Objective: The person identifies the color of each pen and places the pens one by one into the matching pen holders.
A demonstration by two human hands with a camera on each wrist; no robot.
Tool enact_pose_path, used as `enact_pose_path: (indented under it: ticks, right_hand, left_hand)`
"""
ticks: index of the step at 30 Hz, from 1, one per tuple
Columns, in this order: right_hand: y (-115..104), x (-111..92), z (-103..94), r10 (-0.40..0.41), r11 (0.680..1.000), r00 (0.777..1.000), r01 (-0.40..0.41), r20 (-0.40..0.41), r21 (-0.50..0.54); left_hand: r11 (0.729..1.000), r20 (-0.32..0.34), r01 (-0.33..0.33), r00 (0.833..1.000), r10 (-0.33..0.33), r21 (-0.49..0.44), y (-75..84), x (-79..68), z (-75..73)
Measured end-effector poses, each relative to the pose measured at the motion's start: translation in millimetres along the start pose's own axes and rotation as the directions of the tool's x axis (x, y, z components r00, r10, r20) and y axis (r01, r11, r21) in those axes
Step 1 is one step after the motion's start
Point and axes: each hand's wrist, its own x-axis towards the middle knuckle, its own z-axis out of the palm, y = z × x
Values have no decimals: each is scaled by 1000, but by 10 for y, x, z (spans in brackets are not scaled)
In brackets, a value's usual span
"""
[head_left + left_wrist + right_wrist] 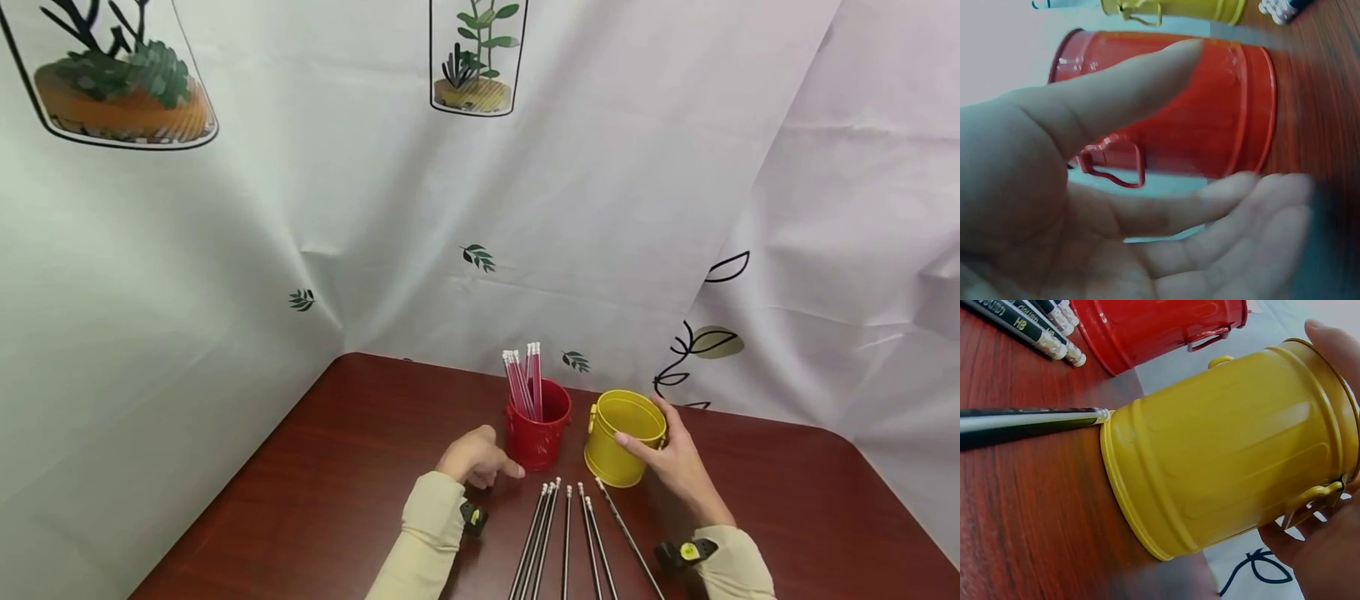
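My right hand (684,462) holds a small yellow metal bucket (1222,450) near its rim, the thumb on the near side and the fingers round the right and back. The bucket stands upright. To its left is a red bucket (536,443) with several pink, white-ended pencils (527,383) leaning in it. Beside the red bucket, on its left, is my left hand (480,457). In the left wrist view its thumb stretches in front of the red wall and the other fingers bend loosely, gripping nothing.
Several dark pencils (567,542) with white erasers lie on the brown wooden table (337,467) in front of the buckets. One pencil's eraser end (1102,415) lies at the yellow bucket's base. A white printed cloth (600,208) hangs behind the table.
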Motion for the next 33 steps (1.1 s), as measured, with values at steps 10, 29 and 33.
enact_pose_path:
  ticks: [10, 29, 33]
  right_hand:
    - [43, -3, 32, -1, 1000, 1000, 2, -25, 29]
    - [104, 2, 38, -14, 998, 1000, 15, -20, 59]
    - [124, 9, 50, -16, 997, 1000, 17, -22, 72]
  left_hand:
    - [992, 36, -82, 996, 79, 99, 158, -75, 271]
    - [975, -37, -102, 993, 112, 196, 214, -120, 557]
    - [975, -56, -99, 992, 113, 199, 219, -132, 572]
